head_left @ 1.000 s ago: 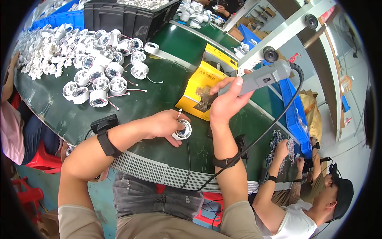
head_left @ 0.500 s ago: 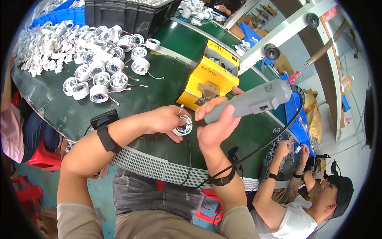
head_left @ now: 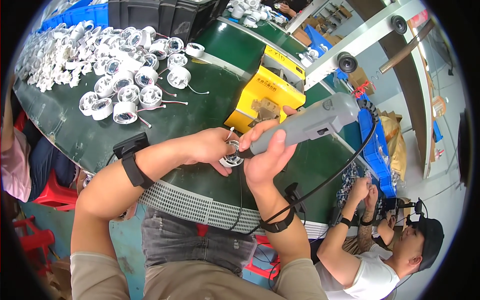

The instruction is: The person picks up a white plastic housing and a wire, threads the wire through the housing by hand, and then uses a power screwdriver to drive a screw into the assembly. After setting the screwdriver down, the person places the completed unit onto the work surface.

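Observation:
In my left hand (head_left: 210, 148) is a round white plastic housing (head_left: 231, 159), its open face up, with a short white-tipped wire rising from its rim. My fingers close round it just above the green table. My right hand (head_left: 270, 155) grips a grey electric screwdriver (head_left: 310, 125), tilted so that its dark nose meets the housing. The tip itself is hidden by fingers and the housing's rim. A yellow screw feeder box (head_left: 265, 92) stands just beyond my hands.
Many white housings (head_left: 125, 112) with wires lie heaped at the left, with small white parts (head_left: 55, 62) behind. A black crate (head_left: 150, 20) stands at the back. The screwdriver's black cable (head_left: 345, 175) loops down on the right, near a seated co-worker (head_left: 380, 255) handling wires.
The screwdriver has moved left and down, bringing its nose from beside the housing onto it. My left hand has kept hold of the housing. The co-worker's hands have drawn together.

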A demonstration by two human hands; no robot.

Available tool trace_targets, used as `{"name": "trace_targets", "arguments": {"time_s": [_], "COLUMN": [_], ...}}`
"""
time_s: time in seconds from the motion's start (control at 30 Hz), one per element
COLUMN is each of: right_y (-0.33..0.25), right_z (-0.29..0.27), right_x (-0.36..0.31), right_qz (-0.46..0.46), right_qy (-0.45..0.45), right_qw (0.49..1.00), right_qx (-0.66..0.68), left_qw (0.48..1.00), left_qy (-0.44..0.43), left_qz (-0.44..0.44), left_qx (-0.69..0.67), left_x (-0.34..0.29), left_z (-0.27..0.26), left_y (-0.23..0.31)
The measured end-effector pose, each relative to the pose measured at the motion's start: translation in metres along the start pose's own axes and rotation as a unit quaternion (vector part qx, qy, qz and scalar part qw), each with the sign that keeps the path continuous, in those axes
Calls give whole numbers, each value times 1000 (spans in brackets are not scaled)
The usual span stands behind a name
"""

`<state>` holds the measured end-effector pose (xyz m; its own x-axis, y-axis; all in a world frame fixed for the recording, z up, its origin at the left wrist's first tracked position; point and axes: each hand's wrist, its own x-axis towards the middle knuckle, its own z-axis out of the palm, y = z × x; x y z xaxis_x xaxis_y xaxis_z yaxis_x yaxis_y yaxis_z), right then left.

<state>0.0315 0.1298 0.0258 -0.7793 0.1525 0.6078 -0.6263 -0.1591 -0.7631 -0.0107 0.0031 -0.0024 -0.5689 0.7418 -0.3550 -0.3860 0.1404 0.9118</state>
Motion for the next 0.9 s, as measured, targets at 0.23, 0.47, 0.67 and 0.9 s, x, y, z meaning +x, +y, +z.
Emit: {"name": "trace_targets", "arguments": {"time_s": [0.23,0.47,0.67,0.9], "right_y": [6,12,20,13], "right_z": [-3,-3,-7,-8], "right_x": [-3,-6,-11,-5], "right_qz": [-5,-19,-11,-32], "right_qy": [-38,-59,-64,0], "right_qw": [999,998,998,999], "right_qx": [-2,-5,9,22], "left_qw": [1000,1000,999,725], "left_qy": [10,19,5,413], "left_qz": [9,11,38,260], "left_qx": [4,13,22,487], "left_x": [-2,-5,-2,-31], "left_z": [1,2,-5,-31], "left_y": [1,8,0,29]}}
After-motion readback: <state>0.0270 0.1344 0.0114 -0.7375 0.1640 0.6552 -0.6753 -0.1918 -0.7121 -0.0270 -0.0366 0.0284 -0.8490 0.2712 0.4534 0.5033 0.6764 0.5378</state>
